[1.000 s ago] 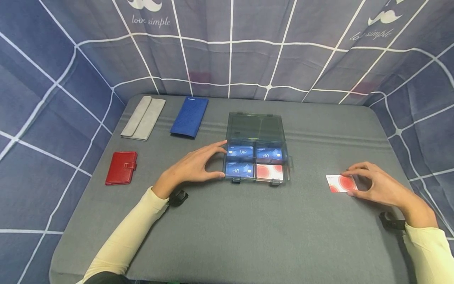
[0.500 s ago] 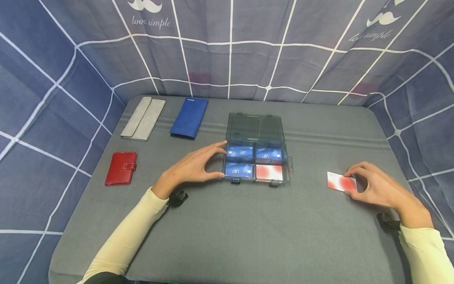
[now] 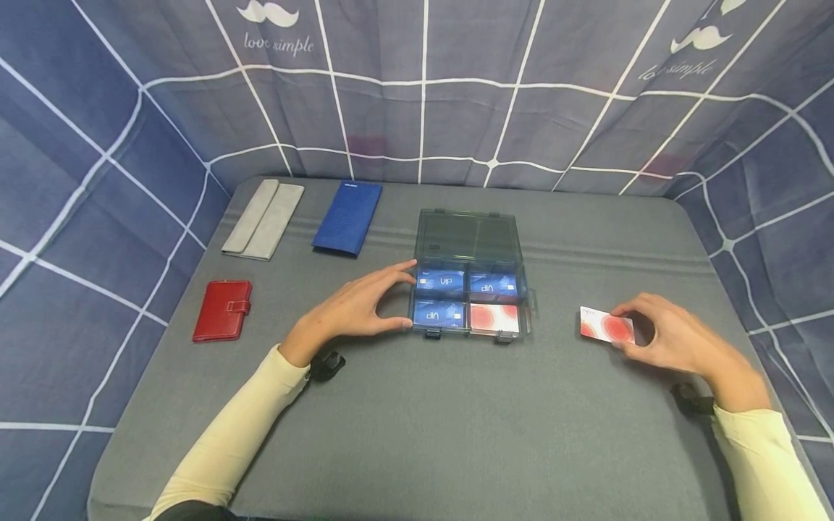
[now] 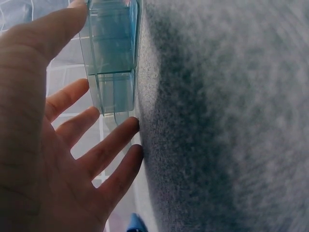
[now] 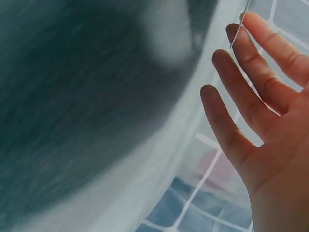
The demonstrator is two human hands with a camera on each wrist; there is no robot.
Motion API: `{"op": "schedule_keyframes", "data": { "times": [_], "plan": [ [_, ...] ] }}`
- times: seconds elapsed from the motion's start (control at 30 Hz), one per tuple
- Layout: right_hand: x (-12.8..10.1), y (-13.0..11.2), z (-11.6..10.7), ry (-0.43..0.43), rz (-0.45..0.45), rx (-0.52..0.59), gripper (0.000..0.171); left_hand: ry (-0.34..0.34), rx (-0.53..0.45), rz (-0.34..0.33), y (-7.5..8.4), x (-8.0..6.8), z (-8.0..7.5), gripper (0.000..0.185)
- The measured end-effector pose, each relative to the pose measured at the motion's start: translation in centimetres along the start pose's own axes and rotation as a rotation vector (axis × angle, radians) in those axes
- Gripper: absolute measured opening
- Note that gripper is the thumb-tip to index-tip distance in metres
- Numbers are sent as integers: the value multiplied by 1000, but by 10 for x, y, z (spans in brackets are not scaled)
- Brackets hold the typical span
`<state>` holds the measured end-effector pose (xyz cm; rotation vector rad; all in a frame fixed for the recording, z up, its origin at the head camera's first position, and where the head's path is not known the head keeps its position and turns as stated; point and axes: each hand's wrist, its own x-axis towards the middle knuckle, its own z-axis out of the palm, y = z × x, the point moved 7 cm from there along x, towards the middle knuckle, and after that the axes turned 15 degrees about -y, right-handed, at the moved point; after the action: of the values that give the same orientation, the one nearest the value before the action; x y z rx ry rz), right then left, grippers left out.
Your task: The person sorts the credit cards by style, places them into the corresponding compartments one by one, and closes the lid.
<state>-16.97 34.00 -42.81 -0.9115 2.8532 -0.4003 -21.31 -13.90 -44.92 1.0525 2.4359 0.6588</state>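
Between thumb and fingers, my right hand [image 3: 680, 340] pinches a white card with red circles [image 3: 596, 323], over the table's right side. In the right wrist view the card [image 5: 240, 25] shows only as a thin edge at the fingertips. A clear plastic storage box [image 3: 469, 235] stands mid-table, lid folded back. Its compartments hold blue VIP cards [image 3: 439, 312] and, at front right, a red-and-white card [image 3: 494, 317]. My left hand [image 3: 348, 304] has thumb and fingers spread along the box's left side, its thumb tip at the wall in the left wrist view.
A grey folding wallet [image 3: 263, 219] and a blue folder [image 3: 348, 217] lie at the back left. Nearer sits a red wallet with a strap [image 3: 222, 310]. Checked curtains [image 3: 456, 116] hang behind the grey table [image 3: 456, 427] and at its sides.
My right hand has moved left toward the box, carrying the card with it, and the card has tilted slightly. The left hand and the box have kept their places.
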Motion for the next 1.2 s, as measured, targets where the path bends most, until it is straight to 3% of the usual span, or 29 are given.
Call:
{"op": "schedule_keyframes", "data": {
  "times": [0.23, 0.7, 1.2],
  "plan": [
    [17, -29, -9, -8, -15, -38, 55, -1, -3, -2, 0, -1, -1, 75],
    [59, -97, -19, 23, -201, -128, 51, -3, 1, 1, 2, 0, -2, 74],
    [90, -127, -4, 0, -230, -191, 46, -3, 3, -4, 2, 0, -1, 75]
  ]
}}
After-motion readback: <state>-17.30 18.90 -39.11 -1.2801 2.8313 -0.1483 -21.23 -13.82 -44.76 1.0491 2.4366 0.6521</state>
